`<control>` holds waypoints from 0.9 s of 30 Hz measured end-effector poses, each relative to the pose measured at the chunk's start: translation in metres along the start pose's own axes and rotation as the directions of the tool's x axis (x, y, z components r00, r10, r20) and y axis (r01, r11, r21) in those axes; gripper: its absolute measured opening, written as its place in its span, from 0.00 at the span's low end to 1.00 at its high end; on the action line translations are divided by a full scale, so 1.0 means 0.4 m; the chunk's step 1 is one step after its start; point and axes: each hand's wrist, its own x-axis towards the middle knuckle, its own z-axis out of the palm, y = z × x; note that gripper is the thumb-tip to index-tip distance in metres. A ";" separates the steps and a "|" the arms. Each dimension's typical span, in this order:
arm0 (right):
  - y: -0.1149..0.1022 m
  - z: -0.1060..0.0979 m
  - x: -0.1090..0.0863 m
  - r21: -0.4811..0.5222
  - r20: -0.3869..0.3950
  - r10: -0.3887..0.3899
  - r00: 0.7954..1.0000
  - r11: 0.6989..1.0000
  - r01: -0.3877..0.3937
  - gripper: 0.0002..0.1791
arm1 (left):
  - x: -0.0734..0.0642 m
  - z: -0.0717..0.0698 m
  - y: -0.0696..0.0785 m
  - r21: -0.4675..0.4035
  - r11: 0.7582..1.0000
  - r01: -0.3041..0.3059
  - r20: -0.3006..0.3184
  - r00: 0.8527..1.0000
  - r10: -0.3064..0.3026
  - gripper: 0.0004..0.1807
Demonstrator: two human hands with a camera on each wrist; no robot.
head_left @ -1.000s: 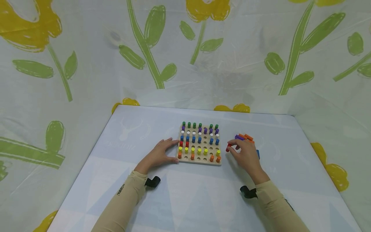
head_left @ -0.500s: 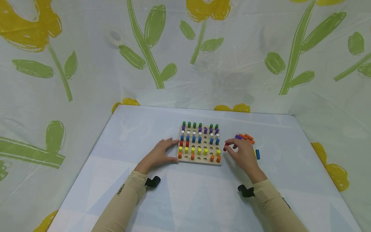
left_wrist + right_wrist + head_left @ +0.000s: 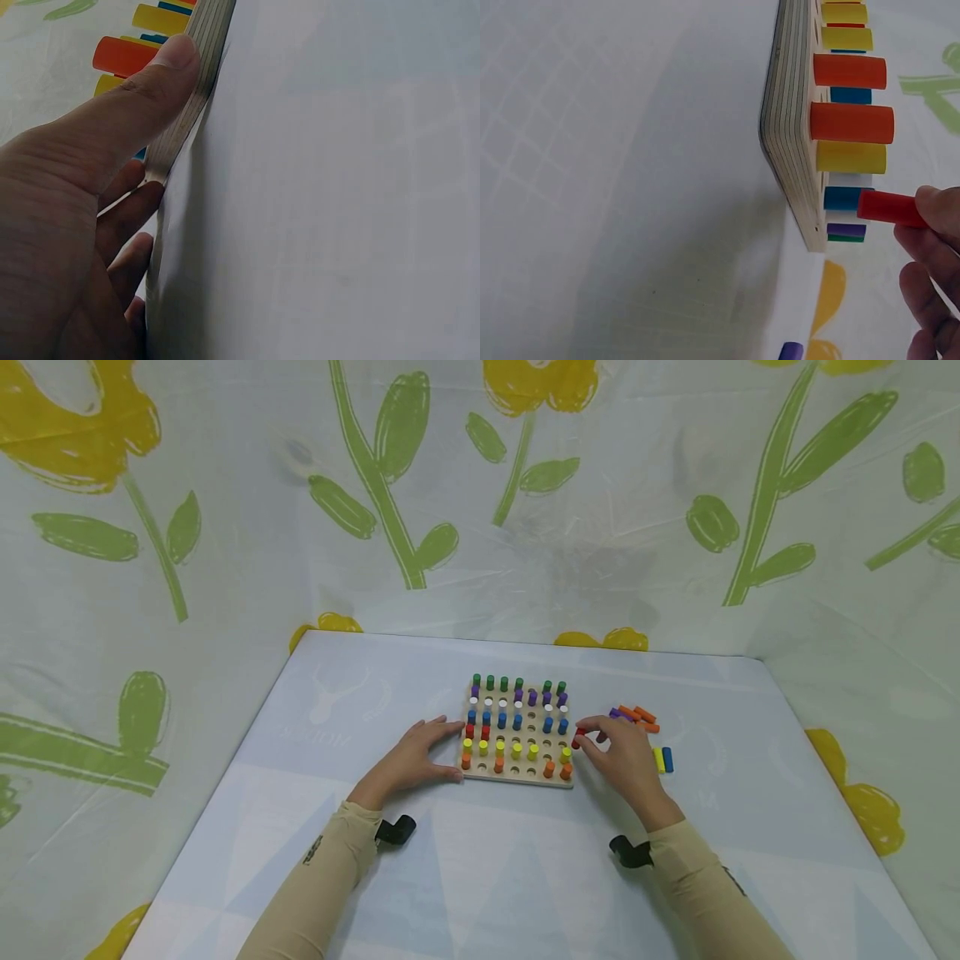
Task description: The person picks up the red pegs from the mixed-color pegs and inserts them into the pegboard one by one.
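Observation:
A wooden pegboard (image 3: pixel 513 778) stands in the middle of the table, with rows of green, purple, white, blue, red, yellow and orange pegs upright in it. My left hand (image 3: pixel 414 755) rests against the board's left side, thumb near the front corner; in the left wrist view its thumb (image 3: pixel 161 75) lies on the layered board edge. Between the thumb and forefinger of my right hand (image 3: pixel 626 762) a red peg (image 3: pixel 889 208) is pinched. In the head view this peg is just beyond the board's right edge, near the red row, apart from the table.
Right of the board lie several loose orange pegs (image 3: pixel 643 714) and purple pegs (image 3: pixel 619 714). Nearer me, a yellow peg (image 3: pixel 658 760) and a blue peg (image 3: pixel 667 760) lie side by side. A flower-printed cloth (image 3: pixel 615 485) hangs behind the table (image 3: pixel 480 877).
My right hand has carried the red peg leftward from beside the loose pegs to the board's right edge, uncovering the loose yellow peg. The left hand has stayed in place.

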 end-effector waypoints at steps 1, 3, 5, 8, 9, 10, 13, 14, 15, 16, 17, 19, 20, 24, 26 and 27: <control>-0.001 0.000 0.000 -0.002 0.002 0.000 1.000 1.000 0.000 0.13 | 0.000 0.000 0.000 -0.001 1.000 -0.001 0.000 1.000 0.001 0.52; -0.005 -0.001 0.000 -0.007 0.004 -0.002 1.000 1.000 0.002 0.13 | 0.000 -0.001 0.000 -0.003 1.000 -0.005 -0.001 1.000 0.005 0.52; -0.008 -0.001 0.002 -0.007 0.005 -0.005 1.000 1.000 0.005 0.13 | 0.000 -0.002 0.001 -0.005 1.000 -0.008 -0.002 1.000 0.008 0.52; -0.012 -0.001 0.004 -0.002 0.001 -0.016 1.000 1.000 0.016 0.13 | 0.000 -0.002 0.001 -0.003 1.000 -0.005 -0.002 1.000 0.005 0.52; -0.013 0.000 0.005 0.002 -0.001 -0.020 1.000 1.000 0.020 0.13 | 0.000 -0.002 0.001 -0.002 1.000 -0.003 -0.002 1.000 0.003 0.52; -0.014 0.000 0.006 0.002 -0.003 -0.024 1.000 1.000 0.024 0.13 | 0.000 -0.002 0.001 0.000 1.000 0.000 -0.002 1.000 0.000 0.52; -0.015 0.004 0.009 0.006 -0.009 -0.034 0.999 0.999 0.034 0.13 | -0.001 -0.001 0.001 0.002 1.000 0.008 -0.001 1.000 -0.008 0.52; -0.015 0.005 0.010 0.006 -0.012 -0.036 0.999 0.999 0.036 0.14 | -0.001 0.000 0.001 0.001 1.000 0.010 -0.002 1.000 -0.010 0.52; -0.016 0.006 0.011 0.006 -0.013 -0.037 0.999 0.999 0.037 0.14 | -0.001 0.000 0.001 -0.001 1.000 0.012 -0.002 1.000 -0.012 0.52; -0.016 0.008 0.012 0.003 -0.015 -0.039 0.999 0.999 0.039 0.14 | -0.001 0.000 0.001 -0.002 1.000 0.014 -0.003 1.000 -0.014 0.52; -0.017 0.009 0.013 0.003 -0.016 -0.040 0.999 0.999 0.040 0.14 | -0.002 0.000 0.001 -0.003 1.000 0.016 -0.003 1.000 -0.016 0.52; -0.019 0.011 0.015 -0.001 -0.019 -0.042 0.999 0.999 0.042 0.14 | -0.002 0.000 0.001 -0.006 1.000 0.018 -0.003 1.000 -0.018 0.52; -0.020 0.012 0.016 0.000 -0.019 -0.043 0.999 0.999 0.043 0.14 | -0.002 0.000 0.001 -0.006 1.000 0.018 -0.003 1.000 -0.018 0.52; -0.027 0.014 0.019 -0.002 -0.015 -0.041 0.999 0.999 0.041 0.14 | -0.002 -0.001 0.001 -0.004 1.000 0.008 -0.001 1.000 -0.008 0.52; -0.029 0.015 0.019 -0.004 -0.011 -0.038 0.999 0.999 0.038 0.14 | -0.002 -0.002 0.002 -0.001 1.000 0.001 0.001 1.000 -0.001 0.52; -0.031 0.015 0.019 -0.005 -0.008 -0.035 0.999 0.999 0.035 0.14 | -0.002 -0.002 0.003 0.000 1.000 0.000 0.002 1.000 0.000 0.52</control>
